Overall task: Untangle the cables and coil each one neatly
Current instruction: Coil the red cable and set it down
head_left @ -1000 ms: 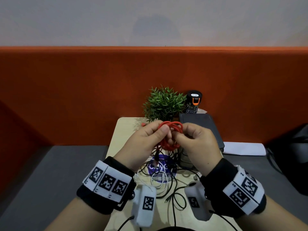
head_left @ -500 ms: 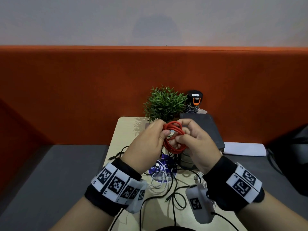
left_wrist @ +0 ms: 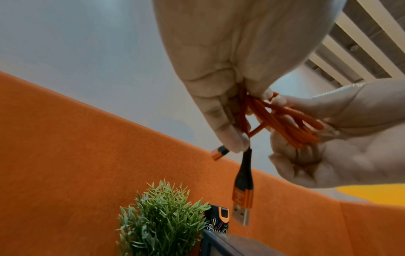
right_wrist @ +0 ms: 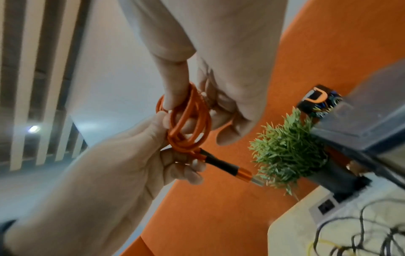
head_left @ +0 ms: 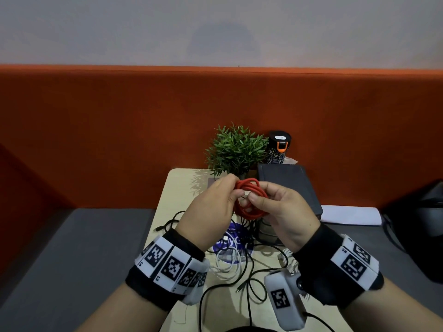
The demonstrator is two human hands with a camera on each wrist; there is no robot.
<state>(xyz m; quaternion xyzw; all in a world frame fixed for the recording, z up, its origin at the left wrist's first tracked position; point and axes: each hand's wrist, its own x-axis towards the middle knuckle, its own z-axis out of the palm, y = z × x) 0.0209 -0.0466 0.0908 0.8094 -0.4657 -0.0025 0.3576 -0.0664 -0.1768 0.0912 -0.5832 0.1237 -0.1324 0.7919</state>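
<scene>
A red braided cable [head_left: 252, 202] is wound into a small coil and held in the air above the table between both hands. My left hand [head_left: 224, 200] pinches the coil's left side [left_wrist: 243, 110]; a small plug [left_wrist: 219, 153] sticks out past its fingertips. The USB plug [left_wrist: 241, 204] hangs free below the coil. My right hand [head_left: 271, 202] grips the right side, with its thumb over the strands [right_wrist: 188, 124]. Tangled black cables [head_left: 248, 281] and a white cable [head_left: 227, 263] lie on the table below.
A light wooden table [head_left: 177, 195] carries a potted plant [head_left: 236, 149], a black can with an orange clip [head_left: 278, 147] and a dark closed case [head_left: 290, 185] at the back. A round purple sticker [head_left: 233, 243] lies under the cables. An orange partition stands behind; white paper [head_left: 350, 215] lies right.
The dangling tail of the red cable has been drawn up into the coil. My left wrist has rolled over, and the coil now hangs a little lower between the hands.
</scene>
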